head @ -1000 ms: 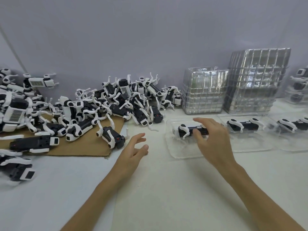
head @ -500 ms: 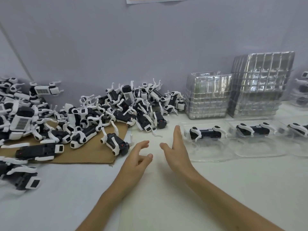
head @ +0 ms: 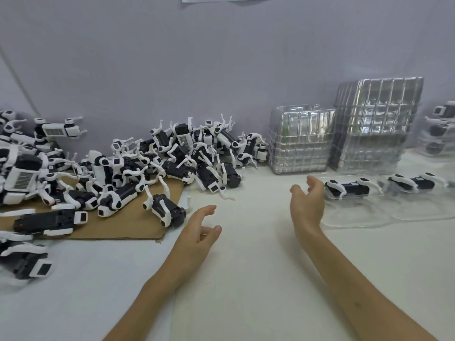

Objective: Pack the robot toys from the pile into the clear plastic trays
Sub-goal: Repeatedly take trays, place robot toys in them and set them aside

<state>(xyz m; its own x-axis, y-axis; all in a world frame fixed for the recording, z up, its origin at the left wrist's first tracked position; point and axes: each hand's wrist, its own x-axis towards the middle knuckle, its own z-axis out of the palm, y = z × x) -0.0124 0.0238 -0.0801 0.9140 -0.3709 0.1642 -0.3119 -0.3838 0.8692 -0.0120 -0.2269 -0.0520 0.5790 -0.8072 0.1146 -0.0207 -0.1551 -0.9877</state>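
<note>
Beside the pile (head: 147, 166), your left hand (head: 197, 232) and right hand (head: 307, 205) hover relaxed, holding nothing; grip the nearest robot toy (head: 163, 209) by its body, not its legs.

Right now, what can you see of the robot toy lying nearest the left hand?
The robot toy is plastic: black boxy body, white jointed legs, a red dot on one end. It lies tipped over at the right edge of the cardboard, two legs pointing up. The left hand hovers close, not touching.
</note>
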